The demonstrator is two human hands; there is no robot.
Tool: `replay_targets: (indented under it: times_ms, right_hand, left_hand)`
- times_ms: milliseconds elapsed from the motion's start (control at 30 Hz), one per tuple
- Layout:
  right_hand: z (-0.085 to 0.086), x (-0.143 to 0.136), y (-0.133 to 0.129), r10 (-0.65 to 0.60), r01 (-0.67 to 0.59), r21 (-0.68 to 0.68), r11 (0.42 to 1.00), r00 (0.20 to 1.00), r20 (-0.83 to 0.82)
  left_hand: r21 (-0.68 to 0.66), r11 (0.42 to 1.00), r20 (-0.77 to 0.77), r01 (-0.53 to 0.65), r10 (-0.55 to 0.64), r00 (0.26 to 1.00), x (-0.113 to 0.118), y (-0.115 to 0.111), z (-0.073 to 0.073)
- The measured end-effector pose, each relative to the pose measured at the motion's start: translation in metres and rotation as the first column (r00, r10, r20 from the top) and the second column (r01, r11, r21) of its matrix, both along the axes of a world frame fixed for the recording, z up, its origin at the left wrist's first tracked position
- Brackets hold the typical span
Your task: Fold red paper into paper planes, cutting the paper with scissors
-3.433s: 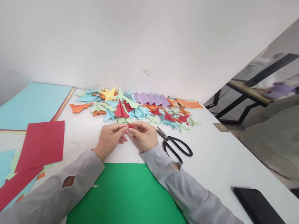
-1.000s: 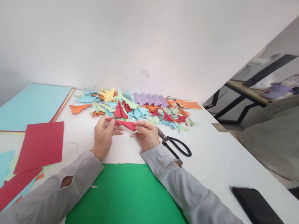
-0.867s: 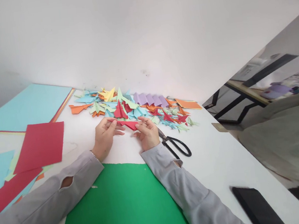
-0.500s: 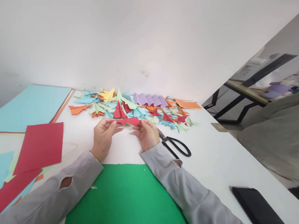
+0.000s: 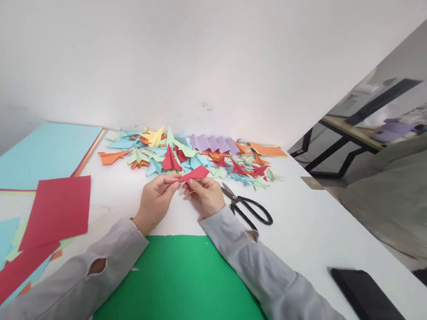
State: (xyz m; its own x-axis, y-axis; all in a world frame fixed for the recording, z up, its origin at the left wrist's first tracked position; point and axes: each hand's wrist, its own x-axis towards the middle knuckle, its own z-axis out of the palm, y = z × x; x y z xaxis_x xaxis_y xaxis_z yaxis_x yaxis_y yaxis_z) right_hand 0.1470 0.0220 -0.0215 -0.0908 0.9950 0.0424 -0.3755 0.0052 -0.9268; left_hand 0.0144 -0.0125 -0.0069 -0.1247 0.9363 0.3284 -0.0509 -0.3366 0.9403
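A small folded piece of red paper (image 5: 196, 173) is held above the white table between my two hands. My left hand (image 5: 156, 199) pinches its left end, partly covering it. Close beside it, my right hand (image 5: 207, 196) grips the lower edge with thumb and fingers. Just beyond my fingertips lies a heap of folded paper planes, among them a red one (image 5: 170, 158), an orange one (image 5: 114, 157) and a yellow one (image 5: 154, 136). Black-handled scissors (image 5: 247, 205) rest to the right of my right hand, blades partly open.
A green sheet (image 5: 171, 295) lies under my forearms. On the left are a red sheet (image 5: 58, 210) and large light-blue sheets (image 5: 37, 155). A pleated purple paper (image 5: 213, 143) and orange sheets (image 5: 269, 149) lie by the wall. A black phone-like object (image 5: 366, 294) is near the right edge.
My hands have come closer together, with my left hand shifting right. The red paper has moved slightly right and now tilts up toward its right end.
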Motion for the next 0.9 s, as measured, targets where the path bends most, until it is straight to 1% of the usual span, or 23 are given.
replay_targets:
  times_ms: [133, 267, 367, 467, 567, 633, 733, 900]
  right_hand:
    - [0.0, 0.003, 0.001, 0.005, -0.006, -0.015, 1.0, 0.998, -0.063]
    - [0.001, 0.005, 0.001, 0.027, -0.03, -0.026, 0.999, 0.995, -0.099]
    - [0.001, 0.007, 0.001, 0.062, -0.066, -0.032, 0.997, 0.993, -0.1]
    - [0.001, 0.008, 0.002, 0.092, -0.096, -0.044, 0.994, 0.992, -0.088]
    - [0.001, 0.009, 0.001, 0.111, -0.114, -0.037, 0.993, 0.991, -0.079]
    - [0.001, 0.009, 0.001, 0.114, -0.115, -0.019, 0.993, 0.992, -0.054]
    - [-0.001, 0.008, 0.0, 0.114, -0.114, 0.011, 0.993, 0.993, -0.01]
    - [-0.004, 0.01, 0.002, 0.134, -0.136, 0.064, 0.989, 0.99, 0.037]
  left_hand:
    - [0.051, 0.999, -0.074, 0.014, -0.011, 0.997, 0.0, 0.001, -0.006]
    - [0.035, 0.998, -0.097, 0.047, -0.043, 0.994, 0.001, -0.001, -0.008]
    - [-0.017, 0.997, -0.064, 0.075, -0.076, 0.995, 0.002, -0.003, -0.003]
    - [-0.107, 0.99, 0.009, 0.092, -0.092, 0.996, 0.002, -0.003, 0.003]
    - [-0.251, 0.954, 0.1, 0.166, -0.145, 0.984, 0.0, -0.001, 0.004]
    - [-0.324, 0.922, 0.086, 0.212, -0.194, 0.977, -0.001, 0.002, 0.004]
    - [-0.352, 0.901, 0.018, 0.253, -0.263, 0.965, -0.002, 0.004, 0.002]
    - [-0.369, 0.877, 0.045, 0.307, -0.313, 0.949, -0.006, 0.006, 0.003]
